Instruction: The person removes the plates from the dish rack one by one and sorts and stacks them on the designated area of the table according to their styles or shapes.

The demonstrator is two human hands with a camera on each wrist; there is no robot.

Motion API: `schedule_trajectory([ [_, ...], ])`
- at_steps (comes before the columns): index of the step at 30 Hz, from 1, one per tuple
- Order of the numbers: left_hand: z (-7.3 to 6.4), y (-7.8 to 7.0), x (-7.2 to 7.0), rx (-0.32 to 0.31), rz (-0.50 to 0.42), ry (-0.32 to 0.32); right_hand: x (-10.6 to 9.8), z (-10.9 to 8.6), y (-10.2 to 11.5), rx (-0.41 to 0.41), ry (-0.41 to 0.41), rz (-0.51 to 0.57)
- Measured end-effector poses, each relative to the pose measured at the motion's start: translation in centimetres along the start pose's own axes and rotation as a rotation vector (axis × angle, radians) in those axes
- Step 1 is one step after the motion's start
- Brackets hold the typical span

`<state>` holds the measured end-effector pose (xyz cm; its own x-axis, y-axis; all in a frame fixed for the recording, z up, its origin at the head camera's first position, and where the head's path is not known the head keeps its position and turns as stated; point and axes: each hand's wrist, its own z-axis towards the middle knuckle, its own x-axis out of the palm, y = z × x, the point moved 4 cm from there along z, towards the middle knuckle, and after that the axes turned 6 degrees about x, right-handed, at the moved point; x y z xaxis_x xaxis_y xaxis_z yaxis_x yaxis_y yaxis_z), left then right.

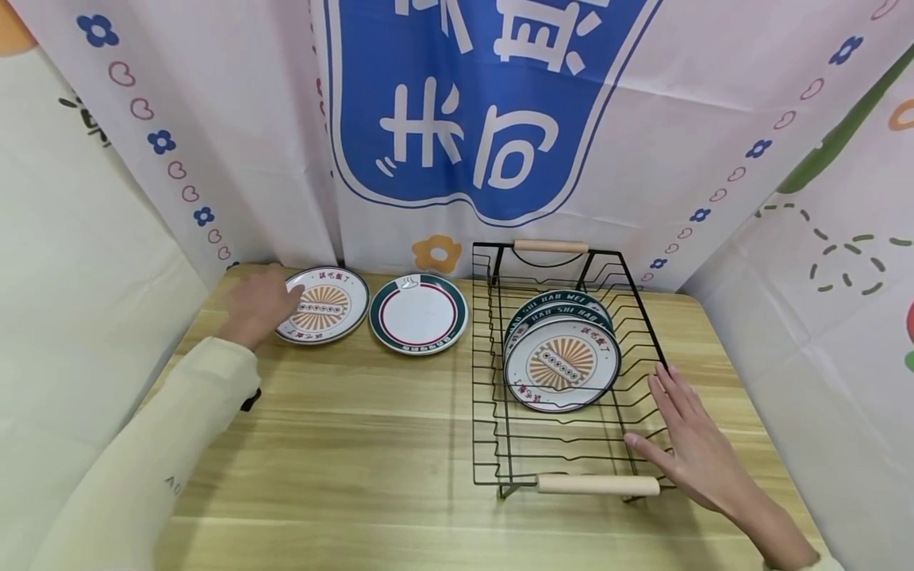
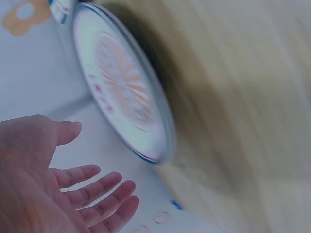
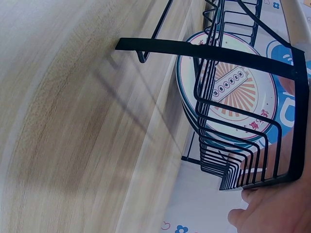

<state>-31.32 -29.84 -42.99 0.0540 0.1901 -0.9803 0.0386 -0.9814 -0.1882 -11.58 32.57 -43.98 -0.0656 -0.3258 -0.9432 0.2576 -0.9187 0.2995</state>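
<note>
My left hand [image 1: 257, 305], blurred in the head view, is at the left edge of a white plate [image 1: 324, 305] with an orange sunburst. In the left wrist view that hand [image 2: 73, 179] has its fingers spread, apart from the plate [image 2: 121, 82], under which a second rim shows. My right hand [image 1: 689, 444] lies with straight fingers along the right side of a black wire dish rack [image 1: 564, 448]. Several plates lean together in the rack, the front one a sunburst plate [image 1: 560, 365], green-rimmed plates [image 1: 560, 297] behind it.
A green-rimmed white plate [image 1: 417, 313] lies flat between the sunburst plate and the rack. The rack has pale wooden handles [image 1: 596, 484] at its front and back. Printed cloth [image 1: 271, 159] hangs behind and beside the wooden table [image 1: 343, 452].
</note>
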Motion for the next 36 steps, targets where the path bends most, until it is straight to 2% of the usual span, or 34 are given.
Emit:
schedule_trajectory([
  [4, -0.6, -3.4, -0.9, 0.121, -0.016, -0.041, -0.1, 0.0, 0.0, -0.007, -0.003, -0.005],
  [8, -1.2, -7.8, -2.1, 0.223, -0.044, -0.069, 0.1, -0.1, 0.1, 0.001, 0.006, 0.001],
  [10, -1.5, -10.0, -2.6, 0.274, -0.051, -0.103, 0.2, -0.1, 0.1, 0.003, 0.008, 0.003],
  [16, -2.5, -16.6, -3.8, 0.408, -0.016, -0.168, 0.2, -0.1, 0.1, 0.004, 0.006, 0.004],
  [22, -4.8, -22.5, -4.2, 0.547, 0.046, -0.185, 0.2, 0.0, 0.1, -0.004, -0.001, 0.003],
  [26, -6.5, -26.3, -4.3, 0.642, 0.053, -0.170, 0.2, -0.1, 0.1, -0.006, -0.002, 0.002],
  [30, -7.5, -29.7, -3.9, 0.741, 0.056, -0.115, 0.2, -0.1, 0.1, -0.006, -0.006, 0.006],
  [36, -7.8, -33.1, -2.3, 0.825, 0.044, 0.011, 0.1, -0.1, -0.1, 0.000, -0.012, 0.011],
])
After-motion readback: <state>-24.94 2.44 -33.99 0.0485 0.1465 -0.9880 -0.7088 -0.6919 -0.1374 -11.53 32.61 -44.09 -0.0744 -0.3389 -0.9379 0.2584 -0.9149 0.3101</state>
